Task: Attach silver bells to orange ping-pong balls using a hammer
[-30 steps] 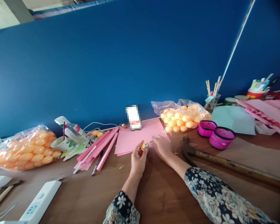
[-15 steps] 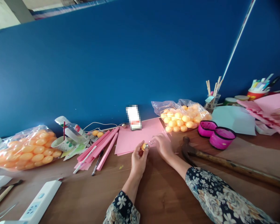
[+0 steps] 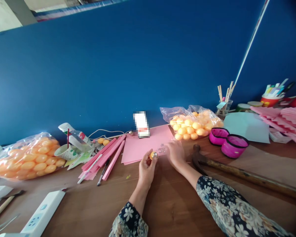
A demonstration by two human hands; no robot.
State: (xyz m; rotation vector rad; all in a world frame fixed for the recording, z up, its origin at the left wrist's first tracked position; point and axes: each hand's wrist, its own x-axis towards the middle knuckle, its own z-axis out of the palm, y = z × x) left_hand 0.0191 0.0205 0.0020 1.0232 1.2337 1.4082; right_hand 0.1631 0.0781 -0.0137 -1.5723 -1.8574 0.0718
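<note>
Slightly farther right now, the right hand bares small clear pieces on pink paper; its grip is unclear. Below frame centre, the left hand, nearly closed, pinches a yellow ball.

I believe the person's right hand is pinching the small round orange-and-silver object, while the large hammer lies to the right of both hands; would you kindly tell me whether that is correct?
Not quite: the head view shows the left hand, not the right hand, pinching the small round orange-and-silver object. The large hammer does lie to the right of both.
</note>
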